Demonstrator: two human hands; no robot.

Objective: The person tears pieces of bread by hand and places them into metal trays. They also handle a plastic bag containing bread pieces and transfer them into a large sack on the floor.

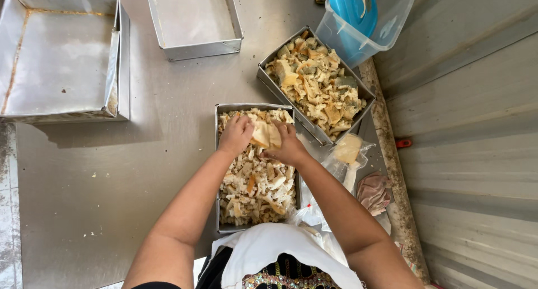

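on a shiny metal table (140, 154), the left hand (235, 135) and right hand (288, 146) pinch one pale bread piece (265, 135) over a full tin (219, 171).

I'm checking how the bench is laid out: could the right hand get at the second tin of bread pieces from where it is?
Probably yes. The right hand is over the near tin, holding a bread slice, and the second tin lies beside it to the right with nothing between; the hand would need freeing first.

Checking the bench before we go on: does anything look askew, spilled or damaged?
Yes. The big tin at the far left is damaged, its right wall buckled inward. The second filled tin sits skewed against the one under both hands. No spill shows.
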